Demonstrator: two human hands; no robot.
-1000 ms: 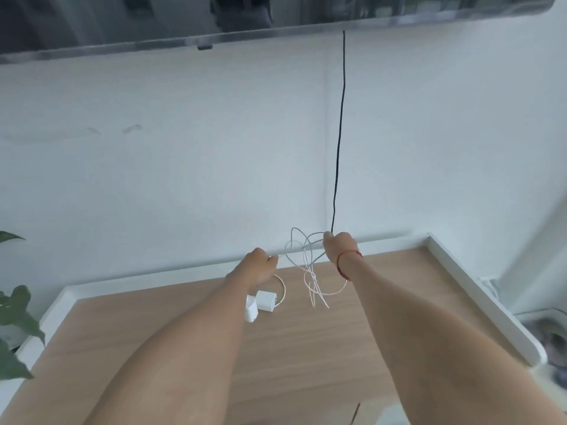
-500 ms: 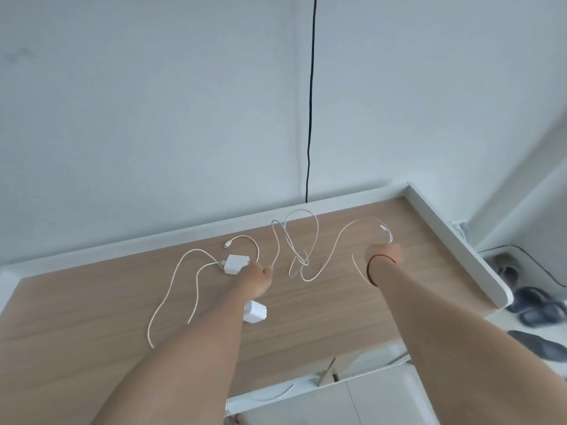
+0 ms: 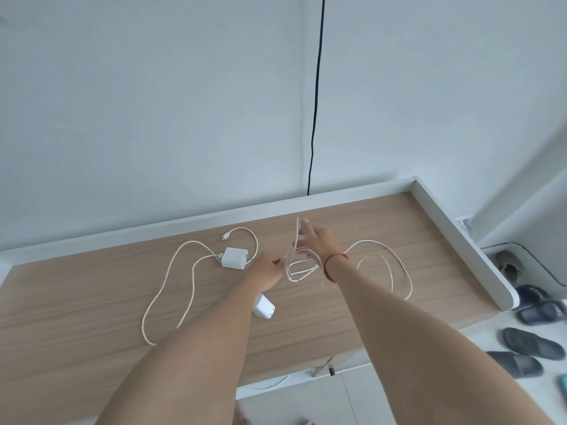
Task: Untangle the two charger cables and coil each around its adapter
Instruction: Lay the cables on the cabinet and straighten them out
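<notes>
The desk (image 3: 92,302) carries everything, and you are early in the job: nothing is coiled yet. One cable (image 3: 184,262) lies loose in long bends to the left of the square adapter (image 3: 234,257) and seems plugged into it. The other cable (image 3: 389,262) sprawls in two wide loops well to the right of that adapter. Your left hand (image 3: 267,269), just right of the square adapter, has its fingertips drawn together on the strands, pinching them by the look of it. Your right hand (image 3: 317,243), farther right, reaches out with a strand lifted beside the fingers; it is too blurred to tell whether it grips that strand. The second adapter (image 3: 264,305) sits just nearer you than the square one, partly under your left forearm. Between your hands the tangle (image 3: 299,269) is unresolved, so freeing it comes first, then both coilings. A small plug (image 3: 225,237) rests just beyond the square adapter.
</notes>
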